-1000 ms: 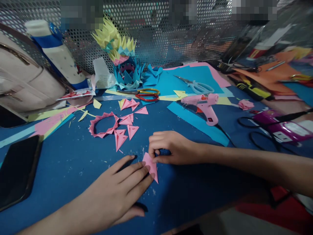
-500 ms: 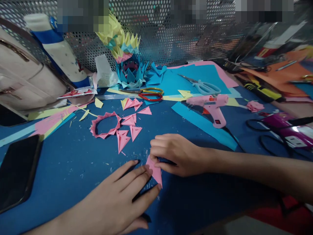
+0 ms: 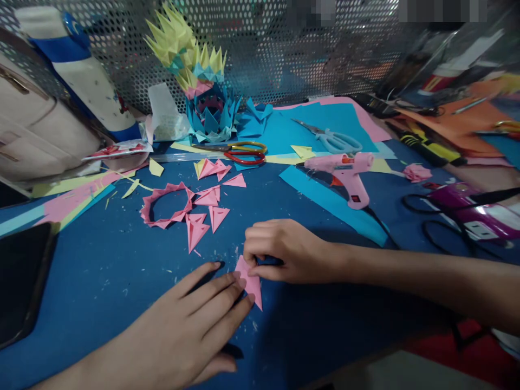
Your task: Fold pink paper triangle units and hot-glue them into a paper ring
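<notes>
A small folded piece of pink paper (image 3: 254, 287) lies flat on the blue table, its pointed end toward me. My left hand (image 3: 203, 309) is spread out beside it, fingertips resting on its left edge. From the right, my right hand (image 3: 284, 252) is closed with curled fingers, its thumb and fingertips pressed on the paper's upper part, which they partly hide. Ahead of my hands sit a ring of pink folded paper (image 3: 166, 222) and several loose pink folded triangles (image 3: 197, 230).
Behind lie red-and-yellow-handled scissors (image 3: 246, 153), light blue scissors (image 3: 343, 142) and a pink glue gun (image 3: 349, 176) over a blue strip (image 3: 325, 200). A yellow-and-blue paper model (image 3: 211, 116) stands at the back. A phone (image 3: 24, 281) is at left, a purple power strip (image 3: 467, 211) at right.
The whole view has shifted slightly. My right thumb has moved a little down the pink paper, and my left fingers have stayed on its edge.
</notes>
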### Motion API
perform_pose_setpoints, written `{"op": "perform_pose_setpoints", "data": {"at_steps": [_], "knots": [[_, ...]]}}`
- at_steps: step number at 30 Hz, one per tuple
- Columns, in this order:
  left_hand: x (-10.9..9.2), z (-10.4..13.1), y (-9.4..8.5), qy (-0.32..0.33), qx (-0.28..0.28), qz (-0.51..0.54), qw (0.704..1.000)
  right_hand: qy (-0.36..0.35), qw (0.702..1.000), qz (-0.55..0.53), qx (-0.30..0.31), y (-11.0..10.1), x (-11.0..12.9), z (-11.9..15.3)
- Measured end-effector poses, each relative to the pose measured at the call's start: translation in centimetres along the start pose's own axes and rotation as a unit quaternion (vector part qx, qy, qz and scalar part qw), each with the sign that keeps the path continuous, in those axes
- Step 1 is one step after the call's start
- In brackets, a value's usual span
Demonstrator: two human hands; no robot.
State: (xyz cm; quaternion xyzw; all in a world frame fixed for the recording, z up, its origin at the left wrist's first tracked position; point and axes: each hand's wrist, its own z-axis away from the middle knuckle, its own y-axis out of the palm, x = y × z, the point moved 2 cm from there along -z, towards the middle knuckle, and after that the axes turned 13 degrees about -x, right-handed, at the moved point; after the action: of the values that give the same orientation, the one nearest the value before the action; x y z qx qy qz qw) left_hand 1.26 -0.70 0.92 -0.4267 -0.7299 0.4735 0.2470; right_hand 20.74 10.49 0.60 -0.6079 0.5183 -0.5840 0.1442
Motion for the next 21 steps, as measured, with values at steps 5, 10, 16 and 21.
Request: {"op": "perform_pose_setpoints", "data": {"at_steps": [5,10,16,21], "knots": [[0.06,-0.19,-0.09,0.015,-0.001,-0.008,1.000,-0.009,1.000,0.016,0.009,0.07,0.08,0.01],[0.04,-0.27,-0.09,0.011,-0.011,-0.009,1.000,-0.012,1.000,0.021,0.004,-0.03,0.12,0.06],[0.16,-0.26,-0.06,0.007,0.010,0.007,1.000,-0.012,1.000,0.015,0.011,-0.09,0.22,0.13],[0.13,-0.18,-0.23,0.007,0.017,0.017,1.000,-0.013,1.000,0.016,0.005,-0.23,0.28,0.21]]}}
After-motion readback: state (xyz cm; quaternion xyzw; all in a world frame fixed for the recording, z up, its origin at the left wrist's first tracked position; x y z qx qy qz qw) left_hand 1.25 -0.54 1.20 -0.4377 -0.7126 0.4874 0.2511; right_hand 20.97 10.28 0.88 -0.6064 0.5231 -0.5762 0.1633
